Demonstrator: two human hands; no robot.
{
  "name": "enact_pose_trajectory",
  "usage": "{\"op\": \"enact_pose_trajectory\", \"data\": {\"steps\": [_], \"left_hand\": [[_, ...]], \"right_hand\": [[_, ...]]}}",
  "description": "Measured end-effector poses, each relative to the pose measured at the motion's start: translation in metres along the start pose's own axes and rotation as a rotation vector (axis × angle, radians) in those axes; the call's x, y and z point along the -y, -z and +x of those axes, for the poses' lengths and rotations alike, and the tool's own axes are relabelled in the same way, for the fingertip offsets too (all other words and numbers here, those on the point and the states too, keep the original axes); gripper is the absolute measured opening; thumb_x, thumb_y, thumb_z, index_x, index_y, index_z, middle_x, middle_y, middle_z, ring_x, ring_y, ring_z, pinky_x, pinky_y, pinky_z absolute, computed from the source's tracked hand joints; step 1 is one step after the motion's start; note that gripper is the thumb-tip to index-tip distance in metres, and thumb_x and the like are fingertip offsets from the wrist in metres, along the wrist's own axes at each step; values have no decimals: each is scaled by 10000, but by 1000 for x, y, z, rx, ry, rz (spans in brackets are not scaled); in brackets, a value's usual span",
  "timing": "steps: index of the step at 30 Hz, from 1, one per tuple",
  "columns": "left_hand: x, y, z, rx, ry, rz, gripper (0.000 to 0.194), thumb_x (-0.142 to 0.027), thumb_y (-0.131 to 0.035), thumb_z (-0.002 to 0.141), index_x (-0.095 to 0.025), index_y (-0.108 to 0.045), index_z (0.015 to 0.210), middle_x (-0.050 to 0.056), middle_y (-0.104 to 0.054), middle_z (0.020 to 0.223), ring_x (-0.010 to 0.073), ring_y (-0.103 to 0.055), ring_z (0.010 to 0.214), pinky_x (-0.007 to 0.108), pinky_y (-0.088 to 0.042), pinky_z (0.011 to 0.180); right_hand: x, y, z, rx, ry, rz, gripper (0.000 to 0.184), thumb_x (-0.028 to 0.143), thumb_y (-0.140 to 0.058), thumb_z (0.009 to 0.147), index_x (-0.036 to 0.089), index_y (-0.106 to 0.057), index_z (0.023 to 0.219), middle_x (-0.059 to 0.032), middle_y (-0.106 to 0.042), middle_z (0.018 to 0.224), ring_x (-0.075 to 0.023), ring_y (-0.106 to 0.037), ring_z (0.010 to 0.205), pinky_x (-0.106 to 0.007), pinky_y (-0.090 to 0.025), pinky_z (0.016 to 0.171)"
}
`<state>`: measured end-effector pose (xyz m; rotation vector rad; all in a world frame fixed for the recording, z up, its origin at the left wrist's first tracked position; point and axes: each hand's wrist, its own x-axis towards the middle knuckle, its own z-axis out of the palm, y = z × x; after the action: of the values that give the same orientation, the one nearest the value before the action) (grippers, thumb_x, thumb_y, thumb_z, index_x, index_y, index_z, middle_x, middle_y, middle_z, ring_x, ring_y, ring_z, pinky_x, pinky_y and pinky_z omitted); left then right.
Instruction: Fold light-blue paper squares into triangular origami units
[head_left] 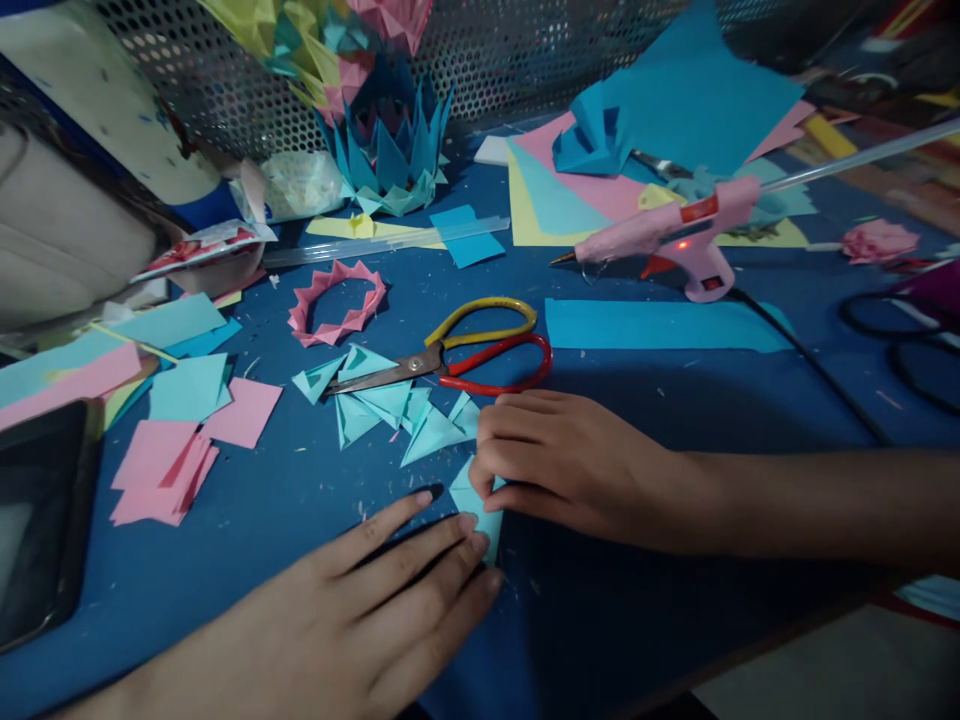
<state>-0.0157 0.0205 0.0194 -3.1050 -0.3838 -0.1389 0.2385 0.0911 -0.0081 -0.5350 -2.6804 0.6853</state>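
Observation:
A small light-teal paper piece lies on the blue table between my hands. My left hand rests flat with its fingers spread, the fingertips touching the paper's lower left side. Curled over the upper right part of the same paper is my right hand, thumb and fingers pinching it. Just beyond lie several folded teal paper triangles. Across some of them rest the blades of scissors with one yellow and one red handle. A ring of pink folded points sits behind the triangles.
Pink paper squares and a dark phone lie at left. At right, a pink glue gun with a lit orange light trails a black cord. A blue paper strip lies before it. A blue pointed paper form stands at the back.

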Motion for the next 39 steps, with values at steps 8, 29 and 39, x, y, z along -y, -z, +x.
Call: {"op": "enact_pose_trajectory", "data": {"steps": [8,29,39], "left_hand": [[-10,-5,-1,-15,108,7,386,-194,-368,1058,-140,-573,1380,33,-626,1363,206,-512,1316,462,-6,1262],[-10,-5,-3,-13,109,20,463,-414,-335,1084,-170,-558,1408,20,-614,1378,200,-498,1283,399,-54,1257],[-7,1,0,42,36,9,606,-539,-322,1059,-102,-509,1434,59,-543,1463,226,-444,1363,388,-256,1213]], "right_hand": [[-2,7,0,-69,209,-136,171,196,-487,1028,187,-641,954,-5,-666,977,-133,-524,839,-288,-412,738],[-6,5,2,-75,178,-276,259,234,-431,1046,240,-657,1170,-25,-634,916,-143,-530,806,-284,-433,714],[-9,12,-3,-107,372,-164,187,316,-529,1015,190,-662,974,-1,-619,838,-146,-493,777,-298,-384,697]]}}
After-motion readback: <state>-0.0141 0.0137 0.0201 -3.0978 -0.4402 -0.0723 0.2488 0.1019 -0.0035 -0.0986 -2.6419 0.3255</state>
